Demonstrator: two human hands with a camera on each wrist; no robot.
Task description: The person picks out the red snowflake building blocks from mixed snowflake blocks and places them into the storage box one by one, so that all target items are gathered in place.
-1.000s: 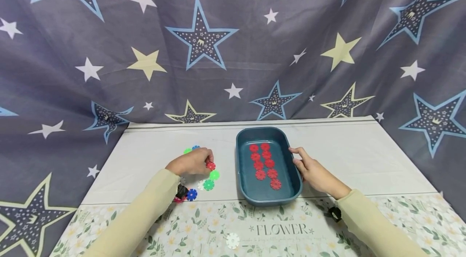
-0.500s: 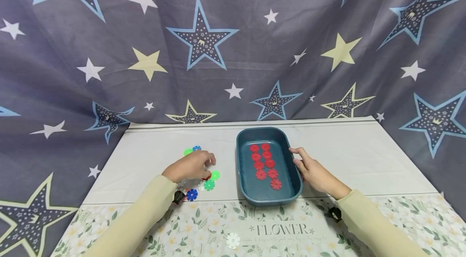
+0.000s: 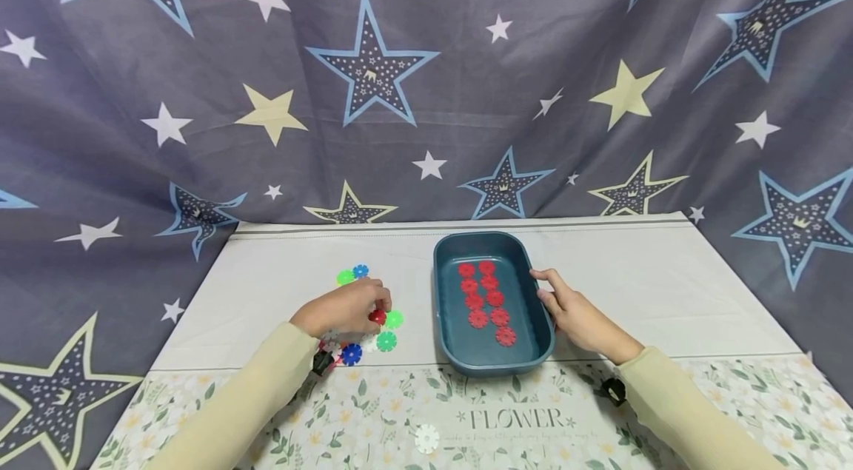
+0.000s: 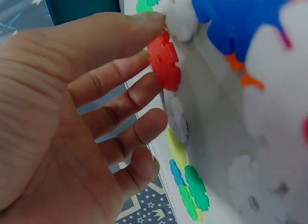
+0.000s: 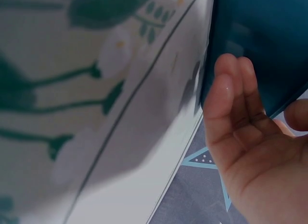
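Note:
My left hand (image 3: 343, 307) reaches down over a loose group of flower-shaped plastic discs. Its thumb and fingertips pinch a red flower disc (image 4: 163, 62), low over the white surface. A green disc (image 3: 386, 341), a light green one (image 3: 395, 319) and a dark blue one (image 3: 352, 354) lie close by. On the far side of the hand are another light green disc (image 3: 345, 277) and a blue disc (image 3: 360, 271). Against the right side of a dark teal basin (image 3: 493, 368) rests my right hand (image 3: 580, 318), fingertips touching its rim and outer wall. Inside lie several red discs (image 3: 495, 298) in two rows.
A single white disc (image 3: 426, 439) lies near the front on the floral part of the tablecloth (image 3: 520, 440). A star-patterned curtain (image 3: 400, 152) hangs behind and beside the table. White discs (image 3: 331, 346) partly show under the left wrist.
My left hand has drawn slightly back and left among the discs, its fingers spreading and then closing around red. The right hand and the basin have stayed in place.

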